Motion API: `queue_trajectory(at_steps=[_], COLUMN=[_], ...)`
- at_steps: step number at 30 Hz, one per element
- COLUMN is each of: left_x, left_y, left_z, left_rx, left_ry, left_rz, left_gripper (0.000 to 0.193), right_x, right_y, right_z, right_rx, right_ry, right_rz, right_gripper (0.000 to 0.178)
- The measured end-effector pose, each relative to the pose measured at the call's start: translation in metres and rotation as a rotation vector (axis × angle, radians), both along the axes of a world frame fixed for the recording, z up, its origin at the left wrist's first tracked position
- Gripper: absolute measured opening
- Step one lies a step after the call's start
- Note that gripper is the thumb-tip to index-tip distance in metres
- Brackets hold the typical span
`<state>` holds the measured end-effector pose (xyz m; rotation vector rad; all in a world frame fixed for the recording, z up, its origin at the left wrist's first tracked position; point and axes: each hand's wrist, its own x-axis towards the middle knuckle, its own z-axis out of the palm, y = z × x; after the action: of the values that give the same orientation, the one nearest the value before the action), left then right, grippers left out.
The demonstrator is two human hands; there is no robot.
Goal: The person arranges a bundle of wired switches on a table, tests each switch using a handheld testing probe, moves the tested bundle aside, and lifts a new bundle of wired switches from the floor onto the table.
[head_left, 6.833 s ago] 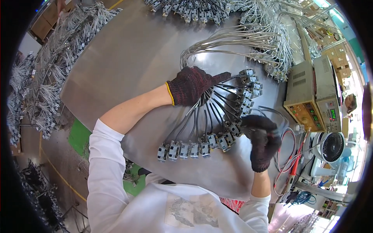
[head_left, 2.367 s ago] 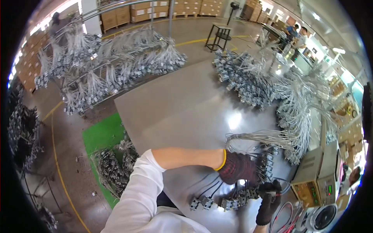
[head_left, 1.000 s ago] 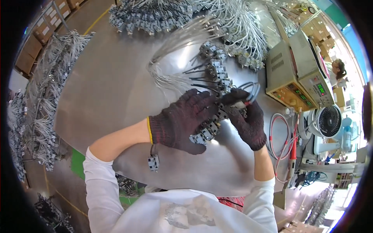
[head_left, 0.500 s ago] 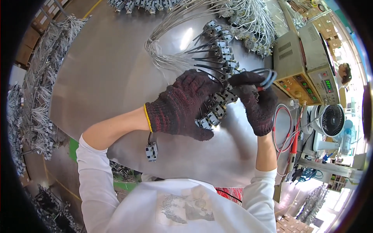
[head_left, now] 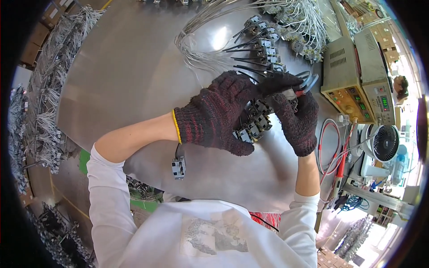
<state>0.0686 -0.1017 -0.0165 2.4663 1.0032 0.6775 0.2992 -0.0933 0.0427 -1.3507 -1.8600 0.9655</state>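
Note:
My left hand (head_left: 214,114), in a dark knitted glove with red flecks, reaches over a row of small metal-cased components (head_left: 254,125). Its thumb stretches along their near side; the other fingers bend over, their tips partly hidden by my right hand. My right hand (head_left: 297,116), also gloved, pinches a pale connector (head_left: 289,94) with a red part and looped grey cables (head_left: 308,80). Both hands' fingers meet above the row. More of these components (head_left: 269,51), with black leads, continue beyond. One component (head_left: 178,168) hangs on a black cable below my left wrist.
White wires (head_left: 196,56) lie bundled on the metal table (head_left: 120,71). Two stacked bench instruments (head_left: 357,98) stand at the right, near red and white leads (head_left: 326,143) and a small fan (head_left: 382,140). Wire harnesses (head_left: 40,111) hang at the left.
The view has shifted slightly, so the table things sit further right and up. The pale part of the connector now shows between my right fingers. Both hands stay over the row.

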Motion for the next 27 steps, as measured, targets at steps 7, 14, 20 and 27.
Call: queue_trajectory(at_steps=[7,14,20,27], left_x=[0.001,-0.002,-0.004,-0.001], left_y=[0.002,-0.003,-0.004,-0.005], left_z=[0.005,0.003,0.003,-0.001], left_rx=[0.059,0.061,0.092,0.098], left_ry=[-0.046,-0.038,-0.076,-0.064], left_rz=[-0.037,-0.007,-0.011,-0.029], left_gripper=[0.112,0.113,0.112,0.107], right_x=[-0.004,-0.007,-0.006,0.008], right_y=[-0.018,-0.009,-0.014,-0.053], right_z=[-0.006,-0.018,-0.006,-0.019], right_rx=[0.27,0.122,0.136,0.235], right_ry=[0.267,0.199,0.096,0.312], right_rz=[-0.018,-0.02,-0.005,-0.152], right_gripper=[0.025,0.03,0.031,0.031])
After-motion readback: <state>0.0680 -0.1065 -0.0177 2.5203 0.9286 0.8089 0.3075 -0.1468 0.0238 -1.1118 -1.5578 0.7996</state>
